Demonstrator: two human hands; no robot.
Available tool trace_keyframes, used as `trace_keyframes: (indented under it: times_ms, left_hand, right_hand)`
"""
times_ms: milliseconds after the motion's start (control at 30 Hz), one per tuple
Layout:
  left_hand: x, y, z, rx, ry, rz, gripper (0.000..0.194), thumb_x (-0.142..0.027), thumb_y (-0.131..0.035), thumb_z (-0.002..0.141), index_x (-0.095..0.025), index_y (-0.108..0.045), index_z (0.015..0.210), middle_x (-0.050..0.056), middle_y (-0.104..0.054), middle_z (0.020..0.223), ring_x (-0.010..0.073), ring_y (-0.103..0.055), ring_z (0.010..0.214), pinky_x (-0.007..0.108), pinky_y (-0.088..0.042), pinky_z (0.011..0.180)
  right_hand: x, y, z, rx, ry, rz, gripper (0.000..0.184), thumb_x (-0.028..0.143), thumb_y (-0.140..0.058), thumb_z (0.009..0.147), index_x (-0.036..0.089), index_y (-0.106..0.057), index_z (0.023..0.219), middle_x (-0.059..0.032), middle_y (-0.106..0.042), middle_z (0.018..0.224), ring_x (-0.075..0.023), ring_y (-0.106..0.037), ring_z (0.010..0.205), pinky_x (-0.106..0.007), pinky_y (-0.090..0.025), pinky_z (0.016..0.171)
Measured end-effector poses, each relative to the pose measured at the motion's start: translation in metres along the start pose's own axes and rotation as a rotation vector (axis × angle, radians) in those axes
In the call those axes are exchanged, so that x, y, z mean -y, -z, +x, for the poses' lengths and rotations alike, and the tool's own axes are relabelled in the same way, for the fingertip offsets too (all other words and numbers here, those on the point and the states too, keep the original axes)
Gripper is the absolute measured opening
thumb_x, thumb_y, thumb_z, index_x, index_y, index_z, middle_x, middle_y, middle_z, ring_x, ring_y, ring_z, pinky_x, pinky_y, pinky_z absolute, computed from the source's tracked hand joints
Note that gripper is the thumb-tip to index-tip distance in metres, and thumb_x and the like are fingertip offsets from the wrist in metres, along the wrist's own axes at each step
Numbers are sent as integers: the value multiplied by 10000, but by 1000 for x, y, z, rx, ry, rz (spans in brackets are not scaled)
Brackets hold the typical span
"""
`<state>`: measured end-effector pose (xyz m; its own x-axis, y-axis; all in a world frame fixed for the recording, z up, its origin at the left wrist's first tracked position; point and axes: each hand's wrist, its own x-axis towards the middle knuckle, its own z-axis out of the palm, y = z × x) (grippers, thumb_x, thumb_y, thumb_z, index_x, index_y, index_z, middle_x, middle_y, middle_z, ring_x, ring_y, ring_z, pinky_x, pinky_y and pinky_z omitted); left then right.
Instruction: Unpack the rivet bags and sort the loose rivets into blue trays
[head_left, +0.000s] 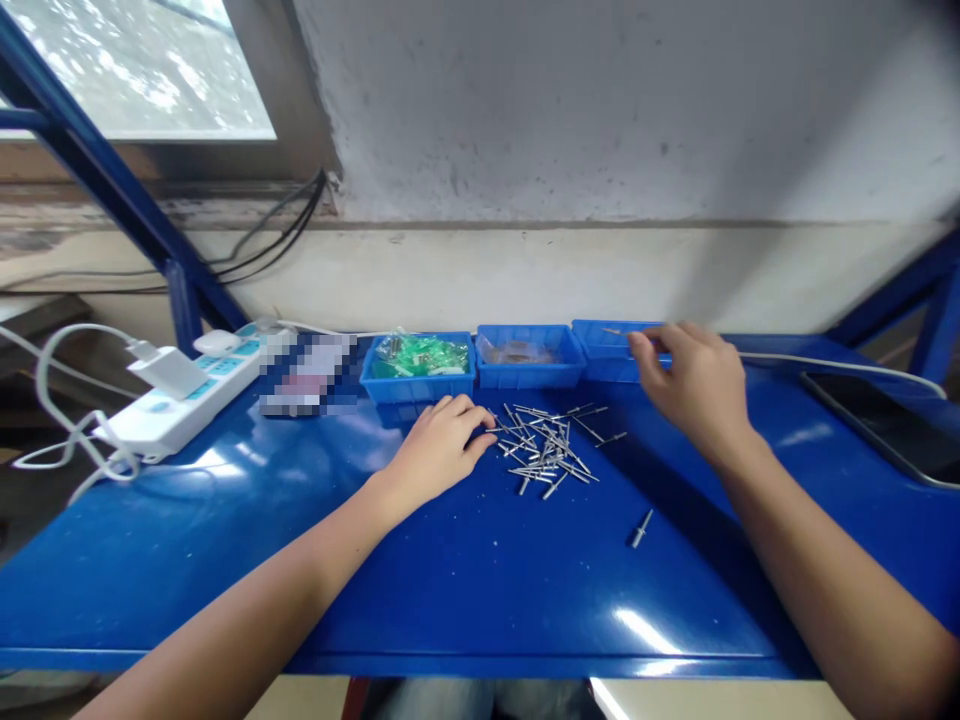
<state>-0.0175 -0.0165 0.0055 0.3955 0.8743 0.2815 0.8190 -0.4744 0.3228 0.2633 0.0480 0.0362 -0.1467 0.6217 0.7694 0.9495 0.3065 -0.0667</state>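
Observation:
A loose pile of silver blind rivets (547,445) lies on the blue table. At its left edge is my left hand (439,450), its thumb and fingers apart and the fingertips by the outermost rivets; whether they touch one is hard to tell. My right hand (697,390) is raised at the right blue bin (607,365), thumb and forefinger pinched on a thin pointed piece (616,331) that looks like a rivet's pin. The hand covers part of that bin. A single rivet (640,529) lies apart, nearer the front edge.
Left of that bin stand a blue bin (531,376) with a clear bag and another blue bin (420,390) with green packets. A white power strip (172,405) with cables and a blurred-out phone-like item (304,380) lie left. A dark phone (885,420) lies right.

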Motion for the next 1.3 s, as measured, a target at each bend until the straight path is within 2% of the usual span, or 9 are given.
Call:
trace_keyframes:
  times_ms: [133, 333, 467, 700, 833, 1033, 1100, 1200, 1300]
  left_hand:
    - [1, 0, 0, 8, 29, 92, 150, -199, -435, 897, -182, -565, 825, 34, -597, 862, 210, -513, 842, 370, -374, 753]
    - [-12, 7, -1, -31, 26, 34, 215, -204, -345, 935, -179, -521, 812, 31, -591, 829, 204, -500, 822, 352, -370, 730]
    - [-19, 8, -1, -32, -35, 4, 292, -221, -315, 949, -174, -530, 758, 36, -600, 796, 191, -503, 778, 348, -375, 724]
    - [-21, 12, -5, -160, -60, -175, 128, -273, -449, 923, -213, -553, 967, 9, -648, 889, 174, -567, 839, 344, -389, 804]
    - [-20, 13, -5, -201, -77, -146, 147, -236, -428, 929, -201, -559, 873, 4, -651, 852, 167, -567, 794, 339, -389, 775]
    - [-19, 11, -5, -127, -14, -204, 218, -266, -362, 954, -200, -569, 954, 23, -641, 872, 172, -590, 837, 319, -450, 771]
    - [-17, 7, -4, -75, -26, -152, 249, -257, -349, 958, -201, -535, 1113, 46, -626, 1040, 189, -572, 969, 340, -452, 843]
    - [-13, -1, -1, 8, -48, 68, 318, -185, -376, 930, -194, -486, 1228, 75, -539, 1246, 246, -503, 1098, 417, -431, 897]
    - [-8, -6, -1, 57, -22, 255, 308, -114, -397, 891, -191, -548, 1148, 84, -582, 1133, 272, -522, 1016, 431, -455, 808]
  right_hand:
    - [-8, -6, -5, 120, -63, 14, 322, 429, -483, 865, 149, -636, 907, -93, -643, 734, -234, -567, 677, -334, -392, 605]
    - [77, 1, -33, 304, 351, 405, 270, 357, -504, 882, 161, -587, 1048, -82, -635, 859, -213, -563, 793, -334, -422, 708]
    - [97, 3, -43, 296, 486, 403, 173, 255, -465, 910, 165, -612, 895, -64, -612, 781, -177, -514, 720, -301, -377, 668]
    - [85, 6, -37, 257, 454, 451, 215, 250, -435, 925, 159, -599, 818, -43, -588, 692, -153, -474, 636, -288, -336, 607]
    - [89, 7, -38, 267, 444, 480, 206, 299, -461, 918, 154, -597, 862, -46, -605, 708, -152, -491, 634, -288, -348, 608]
    - [78, 11, -29, 186, 480, 462, 149, 242, -468, 908, 179, -595, 860, -47, -623, 730, -155, -519, 655, -298, -384, 628]
    - [59, 10, -18, 97, 393, 386, 166, 270, -474, 903, 191, -597, 825, -49, -611, 708, -162, -520, 653, -305, -395, 641]
    - [18, 0, -5, -27, 105, 175, 224, 346, -471, 898, 176, -611, 857, -85, -613, 763, -205, -536, 741, -340, -413, 709]
    - [-12, -12, -2, 9, -52, 30, 344, 435, -491, 868, 135, -610, 989, -134, -608, 884, -260, -532, 847, -397, -421, 760]
